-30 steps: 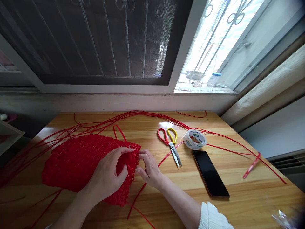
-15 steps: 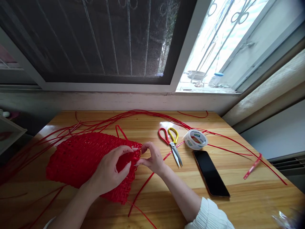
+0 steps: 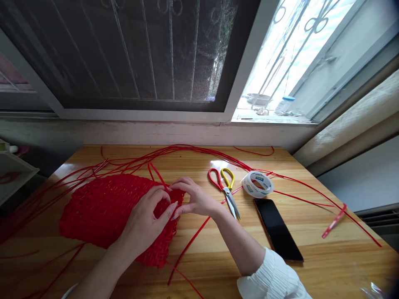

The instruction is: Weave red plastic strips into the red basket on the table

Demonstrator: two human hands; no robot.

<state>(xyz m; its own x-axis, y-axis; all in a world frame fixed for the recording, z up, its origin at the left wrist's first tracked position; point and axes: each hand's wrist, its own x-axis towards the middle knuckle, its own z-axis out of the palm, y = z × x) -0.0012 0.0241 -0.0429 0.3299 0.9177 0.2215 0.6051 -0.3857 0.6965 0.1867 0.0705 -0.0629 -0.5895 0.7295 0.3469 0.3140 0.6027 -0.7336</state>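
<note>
A red woven piece (image 3: 99, 207) with an openwork surface lies on the wooden table, left of centre. My left hand (image 3: 145, 220) rests over its right part, with thumb and fingers curled onto the weave near its right edge. From the right, my right hand (image 3: 193, 199) reaches to the same edge, its fingers bent over the weave and its thumb close to my left thumb. A red strip loop (image 3: 157, 174) stands up just behind my fingers. The fingertips of both hands partly hide that edge.
Scissors (image 3: 229, 193) with red and yellow handles, a tape roll (image 3: 257, 184) and a black phone (image 3: 278, 229) lie to the right. Long red strips (image 3: 193, 148) arc across the back of the table (image 3: 311, 232). A window stands behind.
My right hand has moved left and up, over the edge of the weave, and its fingers are now closer to my left hand. The standing loop has shifted slightly left.
</note>
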